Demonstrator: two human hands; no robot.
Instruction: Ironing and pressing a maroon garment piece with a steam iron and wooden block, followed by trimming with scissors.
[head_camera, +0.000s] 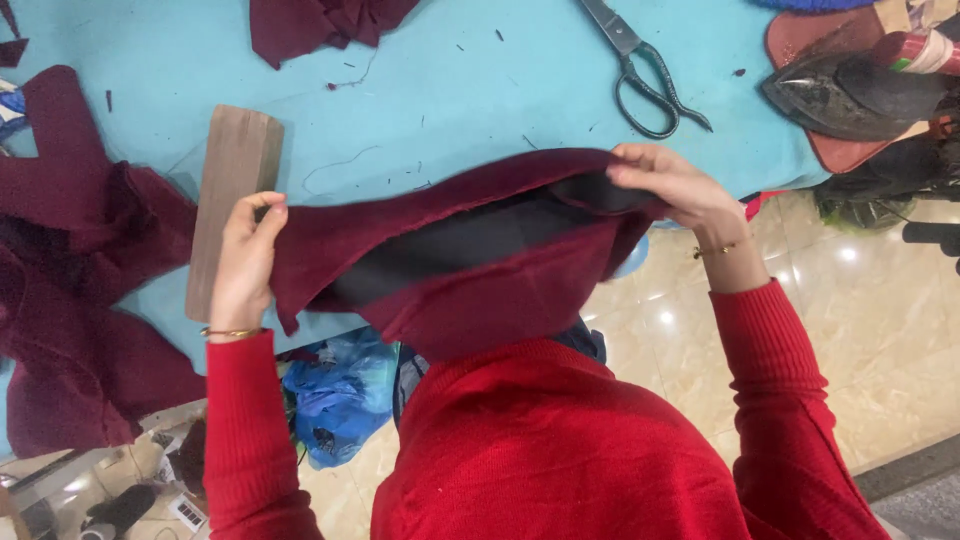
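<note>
Nearest me, I see my left hand and right hand each pinched tight on an end of a maroon cloth piece, stretched between them at the desk edge so its dark lining shows. Just beyond the left hand lies a wooden block. Farther off sit scissors and, far right, an iron.

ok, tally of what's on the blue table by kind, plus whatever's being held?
Maroon cloth pieces: 3, one held by left hand and right hand
Wooden block: 1
Scissors: 1
Iron: 1
Total: 6
</note>
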